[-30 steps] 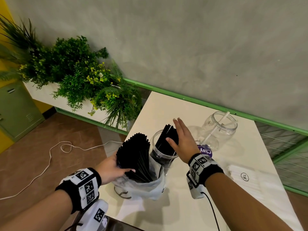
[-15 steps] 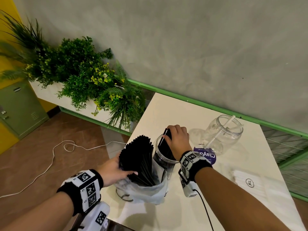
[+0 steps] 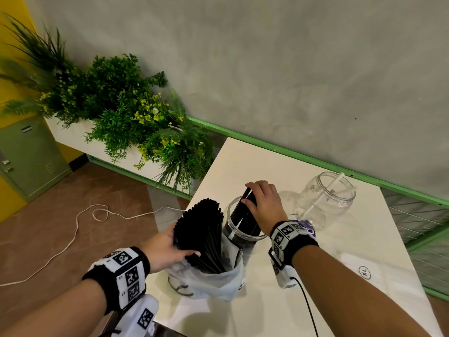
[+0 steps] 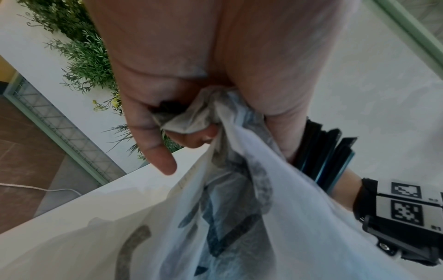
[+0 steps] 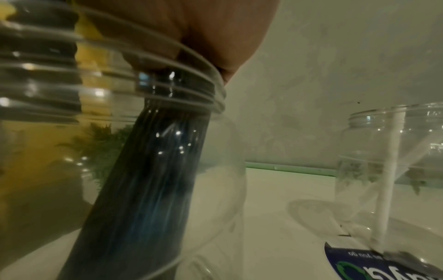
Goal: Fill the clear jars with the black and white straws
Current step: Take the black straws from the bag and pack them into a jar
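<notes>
Underneath both hands, a pale cream table top (image 3: pixel 315 276) is seen, set against a grey plastered wall (image 3: pixel 291 69) edged with a green rail (image 3: pixel 303 158). Beyond the left hand, a white planter of green foliage with small yellow flowers (image 3: pixel 121 113) stands on a brown tiled floor (image 3: pixel 60 227), across which a thin white cable (image 3: pixel 80 220) is looped; an olive metal cabinet (image 3: pixel 29 156) is set further out on that side.

Two clear plastic jars are counted. The nearer clear jar (image 3: pixel 239 229) stands directly below the right hand (image 3: pixel 263 205), and a bundle of black straws (image 3: pixel 245 215) is leaned inside it; the top of that bundle is pinched between the curled fingers and thumb of the right hand. The second clear jar (image 3: pixel 326 198) stands beyond and to the outer side of the right hand, well apart from it, and one white straw (image 3: pixel 325 195) is leaned in it. A purple printed label (image 5: pixel 374 265) lies on the table at its base.

One thin white plastic bag (image 3: pixel 213 280) stands between the two wrists, and a large fan of black straws (image 3: pixel 201 234) rises from it, too many to count. The bag's gathered edge and those straws are gripped by the left hand (image 3: pixel 167 249), fingers curled around them. A marked band is worn on each wrist.
</notes>
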